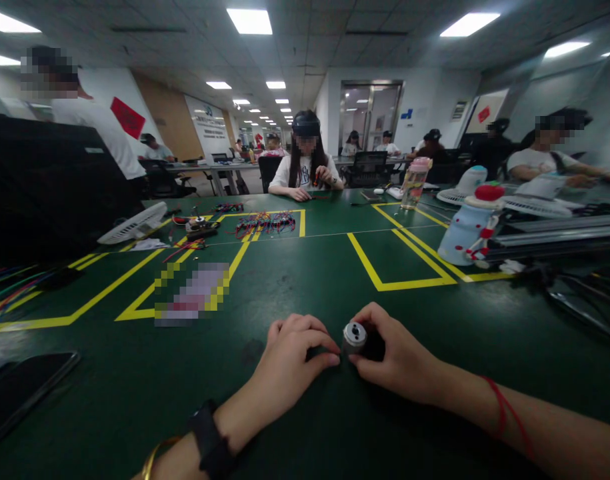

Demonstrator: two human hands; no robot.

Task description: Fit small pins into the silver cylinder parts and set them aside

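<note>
A small grey metal cylinder (355,339) stands upright on the green table, with dark holes in its top face. From the right, the thumb and fingers of my right hand (392,350) close around it. My left hand (299,347) is just left of the cylinder, its thumb and index fingertips brought nearly together in a pinch. Whatever may be between those fingertips is too small to make out. Whether they touch the cylinder is unclear.
Bundled colored wires (269,225) and small parts lie farther back left. A phone (29,390) is at the near left. On the right are a blue bottle (462,230), a pink-lidded bottle (415,183) and dark cables (579,300). A person (305,163) sits opposite.
</note>
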